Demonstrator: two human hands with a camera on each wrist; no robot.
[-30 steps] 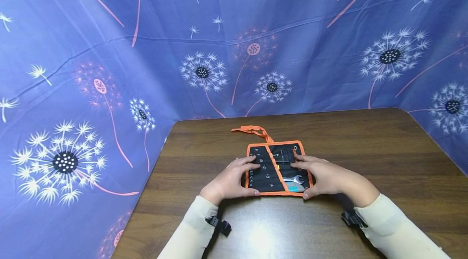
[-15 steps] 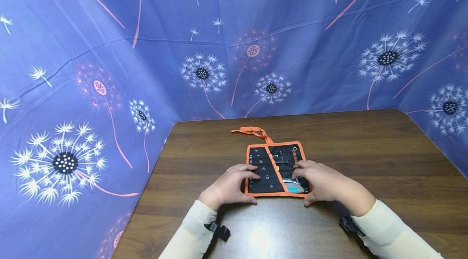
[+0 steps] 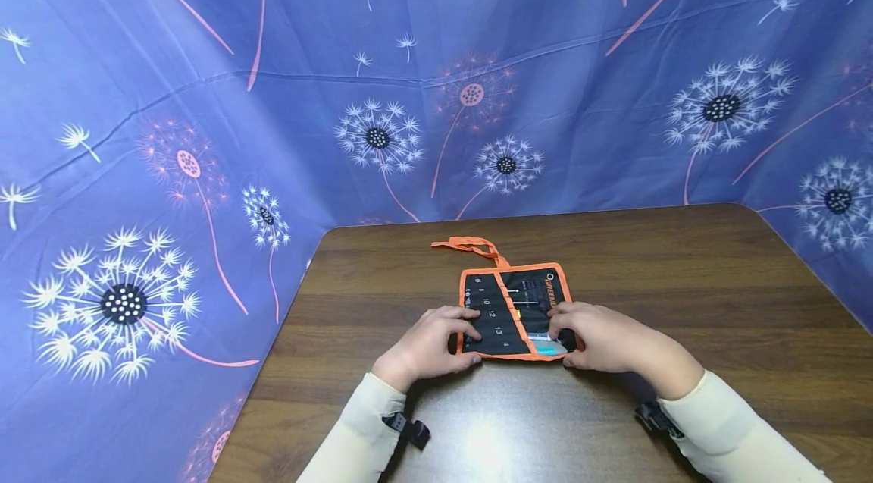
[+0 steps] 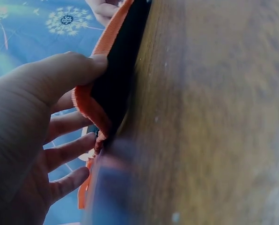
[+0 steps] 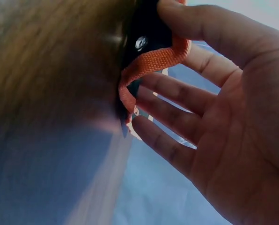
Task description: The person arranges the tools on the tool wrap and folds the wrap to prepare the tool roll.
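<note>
A black tool roll [image 3: 487, 324] with orange trim and printed numbers lies unrolled on the table, its near edge lifted. My left hand [image 3: 430, 343] pinches the near left corner; the left wrist view shows the thumb on the dark underside [image 4: 118, 70] and fingers on the other face. At the near right corner, my right hand [image 3: 603, 335] pinches the orange edge [image 5: 153, 61], thumb below and fingers spread above. A turquoise tool [image 3: 548, 348] and part of a metal wrench [image 3: 539, 336] show in the slanted pocket, the wrench mostly hidden by the right fingers.
Orange tie straps [image 3: 470, 242] trail from the roll's far edge. The brown wooden table [image 3: 682, 263] extends on both sides. Behind it hangs a blue cloth [image 3: 580, 89] with dandelion prints.
Both hands have drawn in at the near corners, and that edge has risen off the table. The right fingers moved down over the wrench, uncovering orange lettering.
</note>
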